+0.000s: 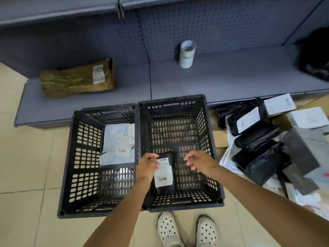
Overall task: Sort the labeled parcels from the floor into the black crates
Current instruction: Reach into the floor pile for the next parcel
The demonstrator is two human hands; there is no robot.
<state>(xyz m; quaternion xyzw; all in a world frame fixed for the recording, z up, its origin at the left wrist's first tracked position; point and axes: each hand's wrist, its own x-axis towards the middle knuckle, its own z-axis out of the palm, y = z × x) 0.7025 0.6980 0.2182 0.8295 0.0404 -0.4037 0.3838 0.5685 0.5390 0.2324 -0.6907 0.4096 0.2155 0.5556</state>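
parcel [164, 172], black with white label, lies in right crate [210, 139], between both hands, long axis pointing away. left hand [146, 167] nearer, fingers loosely curled, touching label edge; right hand [199, 162] released, apart.

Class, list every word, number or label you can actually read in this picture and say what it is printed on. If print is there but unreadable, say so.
No text here can be read.
Black parcel in the right crate: white label with barcodes, print too small.
White parcel in the left crate: several labels, blurred.
Black parcels on the floor: label blurred.
Brown package on the shelf: label blurred.
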